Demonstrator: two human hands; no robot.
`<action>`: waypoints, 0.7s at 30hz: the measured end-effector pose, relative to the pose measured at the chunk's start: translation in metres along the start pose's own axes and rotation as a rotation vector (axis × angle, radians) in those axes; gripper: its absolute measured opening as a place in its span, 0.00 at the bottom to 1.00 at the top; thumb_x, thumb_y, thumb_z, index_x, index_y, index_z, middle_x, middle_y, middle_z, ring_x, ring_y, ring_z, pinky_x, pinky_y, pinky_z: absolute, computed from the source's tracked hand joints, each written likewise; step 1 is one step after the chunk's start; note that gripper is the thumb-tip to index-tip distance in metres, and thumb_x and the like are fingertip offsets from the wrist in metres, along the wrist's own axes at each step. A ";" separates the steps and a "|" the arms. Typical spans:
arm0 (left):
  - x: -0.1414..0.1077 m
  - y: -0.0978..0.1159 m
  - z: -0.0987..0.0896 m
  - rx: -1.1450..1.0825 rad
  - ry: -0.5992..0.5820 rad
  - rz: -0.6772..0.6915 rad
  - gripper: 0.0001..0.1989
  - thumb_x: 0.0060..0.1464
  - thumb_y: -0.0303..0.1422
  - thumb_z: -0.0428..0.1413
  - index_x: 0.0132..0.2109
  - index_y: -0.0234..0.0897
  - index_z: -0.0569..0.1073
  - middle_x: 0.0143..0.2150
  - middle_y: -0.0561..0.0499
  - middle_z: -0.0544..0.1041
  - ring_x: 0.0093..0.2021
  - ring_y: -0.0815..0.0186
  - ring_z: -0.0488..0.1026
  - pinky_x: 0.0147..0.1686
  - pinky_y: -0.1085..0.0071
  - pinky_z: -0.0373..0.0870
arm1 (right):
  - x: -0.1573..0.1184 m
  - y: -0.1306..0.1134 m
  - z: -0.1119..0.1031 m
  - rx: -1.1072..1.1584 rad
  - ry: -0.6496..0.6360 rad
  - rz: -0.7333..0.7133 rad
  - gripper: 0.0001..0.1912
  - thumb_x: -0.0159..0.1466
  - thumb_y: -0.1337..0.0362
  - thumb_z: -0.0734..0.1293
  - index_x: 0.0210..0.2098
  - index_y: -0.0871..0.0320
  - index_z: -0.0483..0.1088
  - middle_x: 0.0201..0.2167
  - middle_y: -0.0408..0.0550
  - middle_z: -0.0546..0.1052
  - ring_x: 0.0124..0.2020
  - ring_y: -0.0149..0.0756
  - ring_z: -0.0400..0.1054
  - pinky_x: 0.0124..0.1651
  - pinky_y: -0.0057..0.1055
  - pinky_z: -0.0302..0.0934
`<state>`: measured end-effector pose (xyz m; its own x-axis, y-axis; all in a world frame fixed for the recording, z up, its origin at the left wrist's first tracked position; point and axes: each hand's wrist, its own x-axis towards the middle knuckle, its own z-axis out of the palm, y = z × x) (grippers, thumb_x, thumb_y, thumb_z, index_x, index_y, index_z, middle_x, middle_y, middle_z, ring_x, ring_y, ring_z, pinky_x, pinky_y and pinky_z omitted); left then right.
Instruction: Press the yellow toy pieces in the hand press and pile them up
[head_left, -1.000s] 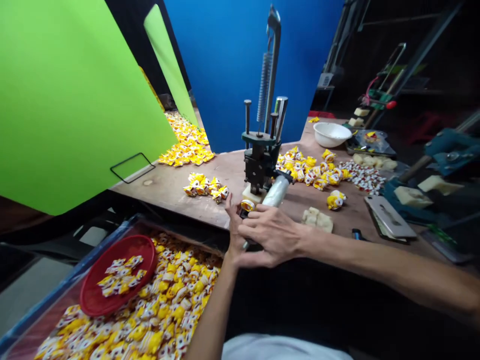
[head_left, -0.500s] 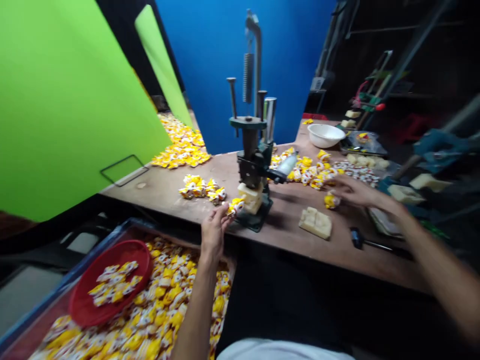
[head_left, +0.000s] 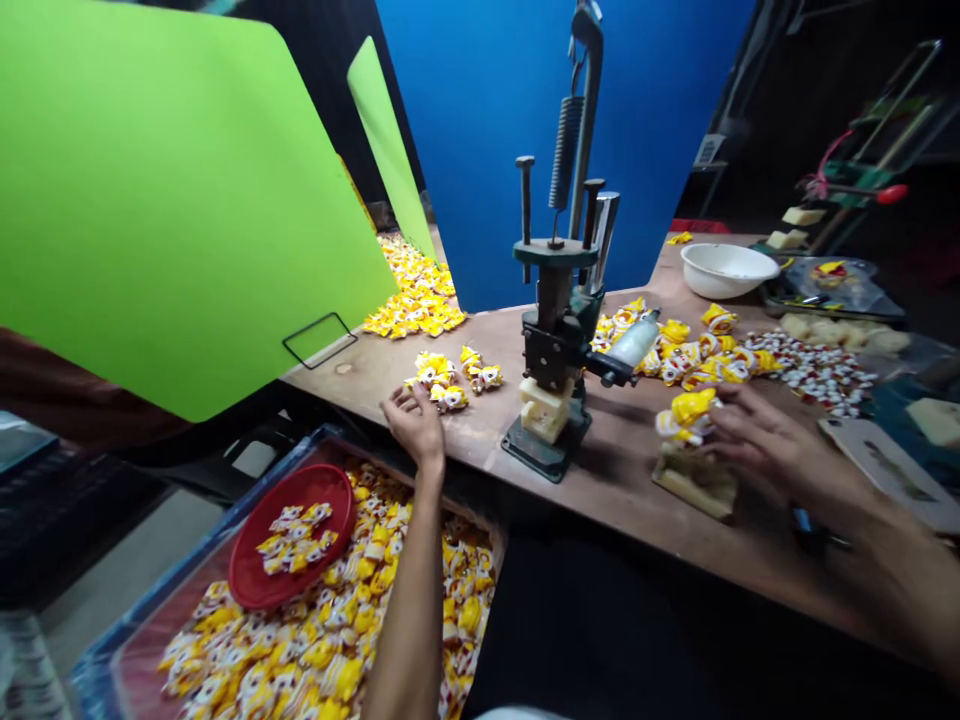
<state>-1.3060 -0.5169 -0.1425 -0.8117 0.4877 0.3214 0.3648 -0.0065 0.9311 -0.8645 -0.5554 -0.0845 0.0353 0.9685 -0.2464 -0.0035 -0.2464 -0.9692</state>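
My left hand (head_left: 416, 422) is at the table's front edge, fingers loosely bent and apart, beside a small group of yellow-and-white toy figures (head_left: 435, 370). Nothing shows in its grip. Between thumb and fingers, my right hand (head_left: 757, 432) pinches another yellow-and-white toy figure (head_left: 690, 412). That figure is above a cream-coloured shaped block (head_left: 696, 485) lying on the table. A green-and-black bench press (head_left: 553, 345) with a tall spring stands between my hands, a second cream block (head_left: 545, 408) sitting under its ram.
More figures (head_left: 675, 350) and small red-and-white pieces (head_left: 821, 372) lie at the right, near a white bowl (head_left: 727, 272) and a phone (head_left: 892, 470). Below left, a red dish (head_left: 244, 560) rests on a crate full of figures. Green (head_left: 165, 200) and blue panels (head_left: 495, 150) stand behind.
My left hand has moved left from the press to the small group and let go of its figure. My right hand has brought a figure over the loose block. The view has shifted.
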 end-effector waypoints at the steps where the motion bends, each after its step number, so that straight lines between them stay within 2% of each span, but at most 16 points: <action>1: -0.018 0.009 -0.003 -0.038 -0.026 0.021 0.20 0.67 0.44 0.61 0.57 0.35 0.73 0.52 0.40 0.80 0.46 0.60 0.81 0.46 0.66 0.78 | -0.007 0.002 0.015 0.068 -0.085 0.070 0.29 0.54 0.41 0.83 0.54 0.33 0.80 0.60 0.54 0.82 0.53 0.59 0.80 0.44 0.47 0.78; 2: -0.042 0.018 -0.008 -0.112 -0.109 0.045 0.22 0.67 0.47 0.62 0.58 0.37 0.73 0.53 0.41 0.80 0.46 0.61 0.81 0.45 0.67 0.79 | -0.013 0.007 0.032 0.135 -0.161 0.132 0.28 0.56 0.41 0.82 0.54 0.35 0.81 0.60 0.53 0.82 0.55 0.58 0.80 0.42 0.45 0.78; 3: -0.068 0.026 -0.014 -0.209 -0.326 0.051 0.23 0.66 0.49 0.62 0.59 0.39 0.74 0.53 0.41 0.81 0.47 0.60 0.82 0.45 0.67 0.81 | -0.017 0.012 0.051 0.196 -0.234 0.183 0.26 0.58 0.42 0.81 0.54 0.38 0.81 0.60 0.52 0.82 0.56 0.57 0.79 0.42 0.43 0.78; 4: -0.095 0.034 -0.021 -0.305 -0.593 -0.003 0.26 0.66 0.51 0.62 0.62 0.41 0.74 0.57 0.40 0.81 0.48 0.59 0.84 0.45 0.66 0.82 | -0.020 0.018 0.069 0.252 -0.312 0.224 0.23 0.61 0.44 0.79 0.54 0.41 0.82 0.59 0.51 0.83 0.56 0.55 0.79 0.43 0.42 0.78; 5: -0.120 0.040 -0.028 -0.385 -0.766 -0.089 0.27 0.67 0.52 0.62 0.65 0.43 0.74 0.62 0.39 0.80 0.52 0.56 0.84 0.48 0.63 0.84 | -0.021 0.025 0.087 0.310 -0.390 0.249 0.21 0.64 0.46 0.78 0.53 0.44 0.82 0.57 0.51 0.83 0.55 0.52 0.79 0.43 0.39 0.77; 6: -0.143 0.045 -0.035 -0.447 -0.860 -0.162 0.27 0.67 0.52 0.61 0.65 0.43 0.75 0.64 0.39 0.80 0.56 0.54 0.84 0.53 0.60 0.84 | -0.021 0.031 0.104 0.375 -0.461 0.260 0.19 0.66 0.47 0.76 0.52 0.48 0.82 0.56 0.52 0.84 0.53 0.49 0.79 0.43 0.37 0.77; 7: -0.160 0.049 -0.042 -0.491 -0.892 -0.228 0.26 0.68 0.51 0.62 0.65 0.43 0.76 0.64 0.39 0.80 0.59 0.52 0.83 0.57 0.58 0.83 | -0.020 0.037 0.118 0.435 -0.522 0.264 0.18 0.68 0.48 0.74 0.52 0.50 0.82 0.54 0.52 0.84 0.52 0.46 0.78 0.43 0.34 0.76; 8: -0.173 0.050 -0.047 -0.520 -0.867 -0.278 0.25 0.68 0.50 0.62 0.64 0.43 0.76 0.64 0.39 0.81 0.62 0.51 0.82 0.60 0.56 0.82 | -0.019 0.042 0.131 0.480 -0.571 0.266 0.18 0.70 0.47 0.73 0.52 0.50 0.81 0.54 0.51 0.84 0.50 0.44 0.78 0.42 0.32 0.75; 10: -0.184 0.048 -0.053 -0.545 -0.759 -0.320 0.22 0.68 0.47 0.64 0.63 0.43 0.76 0.62 0.40 0.83 0.63 0.51 0.82 0.64 0.55 0.80 | -0.017 0.049 0.146 0.468 -0.613 0.263 0.20 0.71 0.46 0.73 0.56 0.48 0.78 0.57 0.49 0.82 0.47 0.40 0.79 0.40 0.30 0.74; 13: -0.172 0.034 -0.052 -0.526 -0.592 -0.277 0.25 0.65 0.43 0.67 0.65 0.44 0.73 0.63 0.40 0.83 0.63 0.52 0.82 0.64 0.55 0.80 | -0.012 0.049 0.147 0.254 -0.507 0.233 0.26 0.69 0.42 0.75 0.60 0.47 0.76 0.61 0.50 0.80 0.43 0.37 0.80 0.38 0.30 0.75; 16: -0.154 0.019 -0.034 -0.455 -0.503 -0.115 0.29 0.61 0.40 0.71 0.64 0.43 0.72 0.62 0.40 0.82 0.62 0.53 0.83 0.65 0.54 0.79 | -0.004 0.042 0.127 0.139 -0.395 0.139 0.29 0.68 0.40 0.75 0.59 0.51 0.78 0.56 0.53 0.82 0.43 0.38 0.80 0.40 0.30 0.76; 19: -0.148 0.011 -0.007 -0.372 -0.521 0.075 0.24 0.63 0.41 0.69 0.62 0.42 0.75 0.64 0.41 0.81 0.63 0.52 0.82 0.67 0.51 0.77 | 0.004 0.035 0.097 0.102 -0.326 0.037 0.27 0.67 0.43 0.77 0.57 0.52 0.79 0.52 0.52 0.84 0.42 0.37 0.79 0.41 0.30 0.75; 21: -0.151 0.011 0.008 -0.301 -0.486 0.147 0.22 0.65 0.42 0.67 0.62 0.43 0.76 0.65 0.42 0.81 0.64 0.52 0.81 0.68 0.50 0.76 | 0.012 0.031 0.078 0.077 -0.289 0.011 0.25 0.66 0.44 0.78 0.54 0.53 0.81 0.52 0.52 0.84 0.43 0.37 0.79 0.41 0.30 0.74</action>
<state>-1.1761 -0.5836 -0.1821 -0.4341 0.8066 0.4011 0.2546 -0.3172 0.9135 -0.9426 -0.5487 -0.1184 -0.2511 0.9383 -0.2379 -0.0788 -0.2648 -0.9611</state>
